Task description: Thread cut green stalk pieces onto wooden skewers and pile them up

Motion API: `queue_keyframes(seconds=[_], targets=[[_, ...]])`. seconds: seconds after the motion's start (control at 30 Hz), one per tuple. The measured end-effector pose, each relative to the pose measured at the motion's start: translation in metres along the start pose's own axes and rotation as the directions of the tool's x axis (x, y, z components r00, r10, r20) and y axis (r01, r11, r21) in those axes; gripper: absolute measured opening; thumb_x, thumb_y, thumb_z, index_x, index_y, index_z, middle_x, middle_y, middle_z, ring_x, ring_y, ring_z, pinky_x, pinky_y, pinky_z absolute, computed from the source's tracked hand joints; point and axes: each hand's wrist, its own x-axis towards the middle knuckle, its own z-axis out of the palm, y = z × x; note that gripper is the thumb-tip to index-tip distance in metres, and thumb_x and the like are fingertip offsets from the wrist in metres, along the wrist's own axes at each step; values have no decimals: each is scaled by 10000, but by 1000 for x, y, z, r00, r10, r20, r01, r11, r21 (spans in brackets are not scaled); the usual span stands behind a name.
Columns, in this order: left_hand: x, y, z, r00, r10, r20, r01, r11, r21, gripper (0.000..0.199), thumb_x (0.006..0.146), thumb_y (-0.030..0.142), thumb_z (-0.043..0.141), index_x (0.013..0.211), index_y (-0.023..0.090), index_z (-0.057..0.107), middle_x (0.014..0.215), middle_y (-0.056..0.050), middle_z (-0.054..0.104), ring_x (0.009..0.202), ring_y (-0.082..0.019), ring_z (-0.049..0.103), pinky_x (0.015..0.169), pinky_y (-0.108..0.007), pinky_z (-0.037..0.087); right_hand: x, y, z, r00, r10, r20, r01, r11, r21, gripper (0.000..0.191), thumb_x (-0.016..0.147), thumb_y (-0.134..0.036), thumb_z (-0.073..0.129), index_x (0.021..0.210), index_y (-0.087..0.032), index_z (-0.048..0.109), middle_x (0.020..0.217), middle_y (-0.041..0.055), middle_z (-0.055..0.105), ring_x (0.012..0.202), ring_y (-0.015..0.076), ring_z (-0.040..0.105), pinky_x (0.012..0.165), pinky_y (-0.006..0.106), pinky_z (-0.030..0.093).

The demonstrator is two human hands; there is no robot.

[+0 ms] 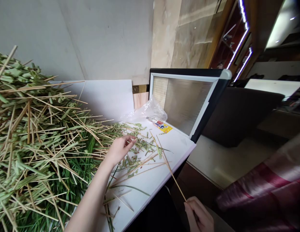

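In the lower right, my right hand (198, 213) is closed round the end of a thin bamboo skewer (175, 179), which slants up and left over the table edge. Its far part crosses a green vegetable piece (160, 152); I cannot tell if that piece is threaded on. My left hand (121, 147) is held over the white table (137, 195) with fingers curled and thumb close to the index finger. What those fingers hold, if anything, is hidden. Cut green pieces (146, 146) and loose skewers (140, 164) lie scattered around it.
A tall heap of skewers with green vegetable pieces (43, 135) fills the left side, long green leaves among it. Behind stand a clear plastic bag (152, 109) with a yellow label (164, 127), a framed glass panel (186, 100) and a white board (108, 96).
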Motion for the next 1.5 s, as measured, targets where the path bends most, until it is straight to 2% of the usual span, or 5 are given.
queue_keyframes(seconds=[0.4,0.6,0.83,1.03,1.5], targets=[[-2,-1,-3,996,-77,34,66,963,262,233,863,332,637,1034,242,768,755,-43,752,622,-231,648,618,-283,382,-1,-4,0,999,8,-47,-7,1000,22,326,1003,-227,509,681,-225,562,690,2,546,585,130,498,551,280,371],[-3,4,-2,991,-101,90,56,911,408,246,909,295,589,1101,243,734,896,-65,783,783,-251,708,675,-282,432,-2,-5,0,998,-3,-56,5,999,39,311,997,-204,514,693,-225,573,698,-4,556,582,129,498,564,288,370],[-2,0,13,952,-260,165,100,769,632,312,859,124,571,1109,200,740,1002,-163,769,976,-316,720,797,-348,505,-1,-6,0,998,0,-58,2,999,42,303,989,-207,525,694,-228,587,695,0,562,590,137,511,562,290,373],[0,-6,27,927,-315,203,114,753,648,433,801,-18,564,1150,191,712,1099,-161,748,1056,-283,709,871,-335,523,-2,-5,-1,998,-5,-58,7,999,36,288,991,-221,530,711,-226,597,706,0,573,595,127,517,572,277,382],[1,-10,33,945,-274,181,102,769,631,509,884,33,555,1379,145,526,1363,-198,610,1137,-320,686,917,-399,566,-1,-6,1,997,8,-72,-4,998,56,253,975,-218,555,741,-251,643,750,-6,626,636,120,581,611,258,419]])
